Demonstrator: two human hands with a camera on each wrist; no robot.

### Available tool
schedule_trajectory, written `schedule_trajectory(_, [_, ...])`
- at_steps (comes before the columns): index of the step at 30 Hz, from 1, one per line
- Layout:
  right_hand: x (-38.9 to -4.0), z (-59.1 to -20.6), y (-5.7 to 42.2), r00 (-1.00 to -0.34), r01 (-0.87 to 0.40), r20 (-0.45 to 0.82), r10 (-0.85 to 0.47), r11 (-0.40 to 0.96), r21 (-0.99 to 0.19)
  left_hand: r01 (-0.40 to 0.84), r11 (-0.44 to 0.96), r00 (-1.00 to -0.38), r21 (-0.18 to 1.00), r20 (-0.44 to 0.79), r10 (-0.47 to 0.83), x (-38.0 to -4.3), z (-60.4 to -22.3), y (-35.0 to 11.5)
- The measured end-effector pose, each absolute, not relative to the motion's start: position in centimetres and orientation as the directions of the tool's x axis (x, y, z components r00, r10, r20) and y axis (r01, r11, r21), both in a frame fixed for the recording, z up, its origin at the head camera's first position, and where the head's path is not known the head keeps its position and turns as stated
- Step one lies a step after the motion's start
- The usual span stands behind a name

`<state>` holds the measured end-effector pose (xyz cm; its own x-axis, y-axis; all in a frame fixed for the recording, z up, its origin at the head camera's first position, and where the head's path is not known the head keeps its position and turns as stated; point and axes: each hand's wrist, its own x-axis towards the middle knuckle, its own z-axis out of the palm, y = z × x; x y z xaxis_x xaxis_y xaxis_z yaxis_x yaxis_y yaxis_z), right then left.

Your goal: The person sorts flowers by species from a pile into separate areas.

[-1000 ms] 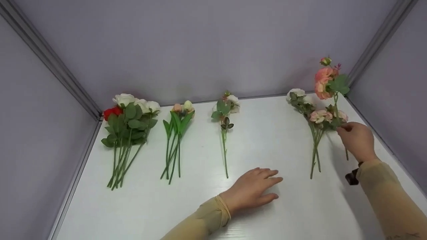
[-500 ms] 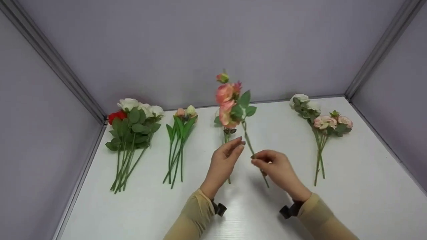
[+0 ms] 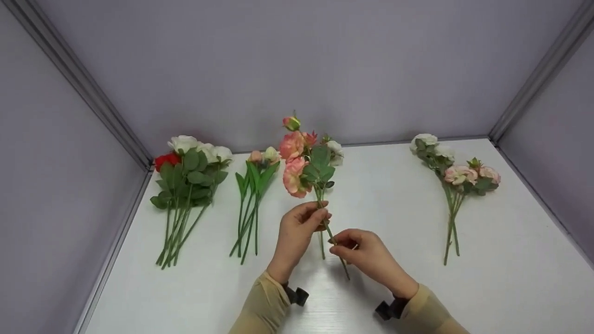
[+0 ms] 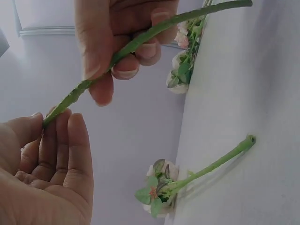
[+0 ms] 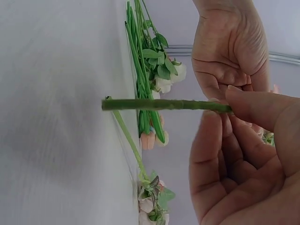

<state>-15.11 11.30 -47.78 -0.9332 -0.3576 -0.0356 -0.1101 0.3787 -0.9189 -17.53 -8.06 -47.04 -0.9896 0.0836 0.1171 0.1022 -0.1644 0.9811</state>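
A coral-pink artificial flower (image 3: 295, 157) with several blooms, a bud and green leaves is held up over the middle of the table. My left hand (image 3: 297, 234) pinches its stem just below the leaves, between thumb and fingers. Lower on the same stem, my right hand (image 3: 369, 253) pinches it too, with the cut end sticking out below. In the left wrist view the green stem (image 4: 140, 40) runs through both hands. Behind the held flower, partly hidden by it, a white flower (image 3: 335, 153) lies on the table.
To the left lie a bunch of white and red roses (image 3: 185, 174) and several tulips (image 3: 253, 185). At the right lies a group of white and pale pink flowers (image 3: 457, 176). Grey panels (image 3: 297, 60) wall the white table (image 3: 394, 195) at the back and sides.
My right hand has carried the coral-pink flower from the right side to the middle. My left hand has risen from near the table and now grips the stem as well.
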Motion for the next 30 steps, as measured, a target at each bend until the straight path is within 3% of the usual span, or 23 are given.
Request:
schedule_trajectory(10, [-15.0,-49.2,11.0,-0.859,0.033,-0.163,-0.486,0.264,-0.964,0.089,-0.155,-0.995,0.984,0.096,0.04,-17.4,-47.0,-8.3])
schedule_trajectory(30, [-14.8,-49.5,10.5,-0.885,0.096,-0.178,-0.43,0.205,-0.974,0.058,-0.158,-0.994,0.986,0.071,0.077,-17.5,-47.2,-8.4])
